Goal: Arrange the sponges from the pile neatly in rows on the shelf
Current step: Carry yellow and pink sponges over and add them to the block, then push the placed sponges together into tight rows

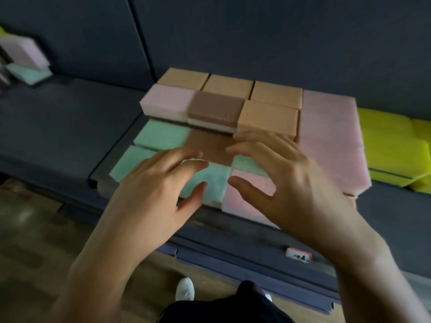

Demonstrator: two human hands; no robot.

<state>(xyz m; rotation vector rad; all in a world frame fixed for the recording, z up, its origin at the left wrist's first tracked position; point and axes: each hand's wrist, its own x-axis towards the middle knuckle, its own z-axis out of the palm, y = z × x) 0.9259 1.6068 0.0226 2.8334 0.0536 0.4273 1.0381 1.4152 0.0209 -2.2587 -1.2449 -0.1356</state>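
Sponges lie packed in rows on the dark shelf [58, 117]: tan sponges [228, 86] at the back, a pale pink sponge [166, 99], brown sponges [214, 106], green sponges [161, 134] and pink sponges [328, 136] nearer me. My left hand [158, 183] hovers over a front green sponge [212, 180], fingers spread and loosely bent, holding nothing. To its right my right hand [291, 180] is spread over a front pink sponge [242, 203] and a green one [247, 164], also holding nothing. Whether the fingertips touch the sponges is unclear through motion blur.
Yellow sponges [391, 145] lie at the right on the shelf. A few loose sponges, pale pink [23, 52] and green [28, 74], sit at the far left. Below the shelf edge is a wooden floor [35, 229] with my white shoe [185, 289], and a small red-and-white tag [299, 255].
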